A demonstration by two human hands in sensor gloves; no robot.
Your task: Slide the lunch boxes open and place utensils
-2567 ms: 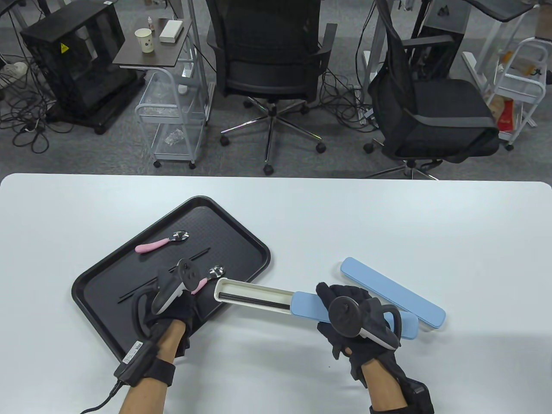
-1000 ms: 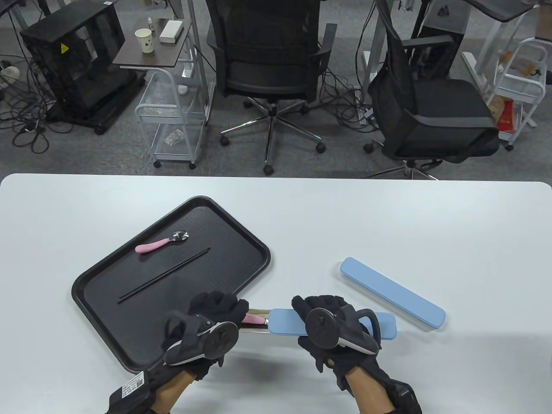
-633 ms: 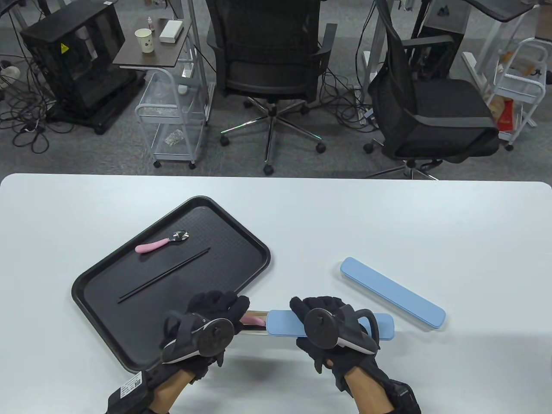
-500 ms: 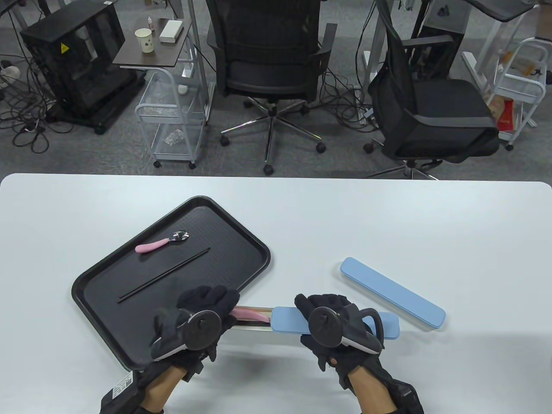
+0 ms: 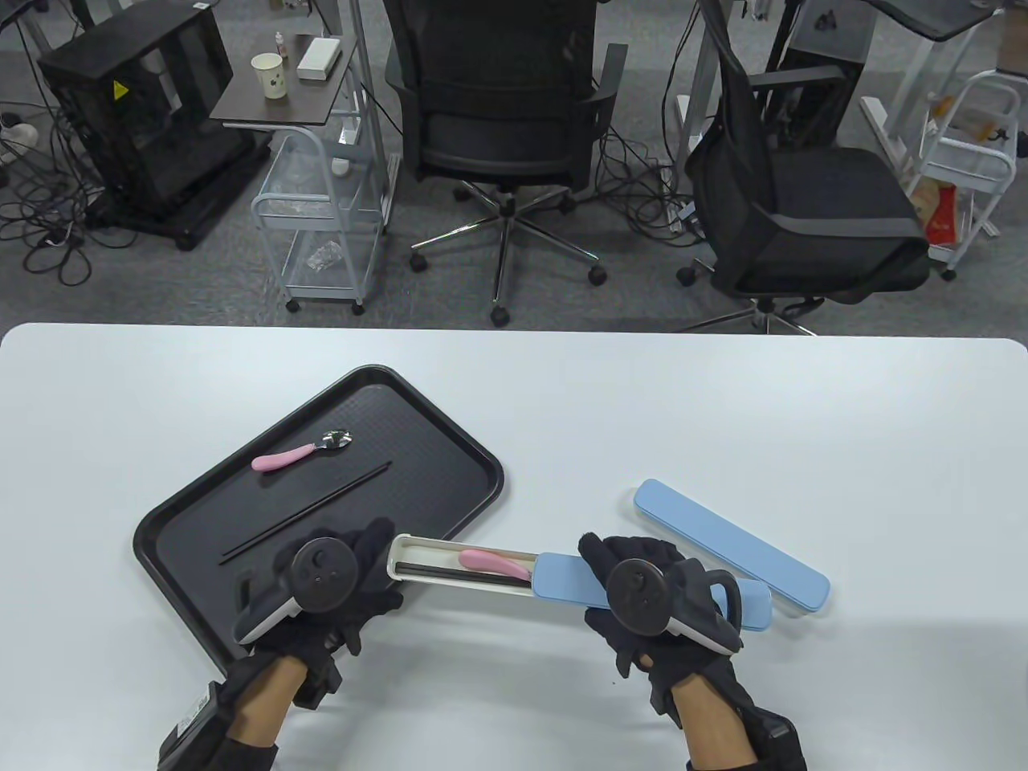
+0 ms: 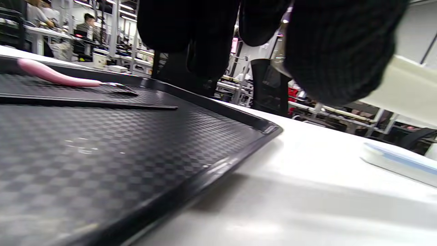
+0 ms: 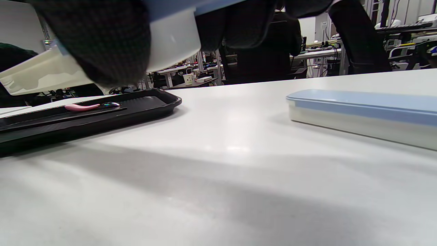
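The open lunch box [image 5: 434,560] has a white base with a pink-handled spoon [image 5: 494,563] and black chopsticks [image 5: 450,572] inside. Its blue lid [image 5: 562,580] is slid to the right. My right hand [image 5: 598,585] grips the lidded part and holds the box off the table, as the right wrist view [image 7: 170,37] shows. My left hand [image 5: 376,572] hangs over the tray's near corner, just left of the box's end, holding nothing. The box's end shows beside its fingers [image 6: 341,51] in the left wrist view [image 6: 409,92]. A second lunch box [image 5: 731,546] lies closed.
The black tray [image 5: 450,474] at the left holds another pink-handled spoon [image 5: 293,455] and a pair of black chopsticks [image 5: 305,511]. The closed box lies just behind my right hand. Office chairs and carts stand beyond the table's far edge.
The spoon went from the tray into the box. My left hand has come off the box's end and moved left. My right hand has carried the box up and to the right.
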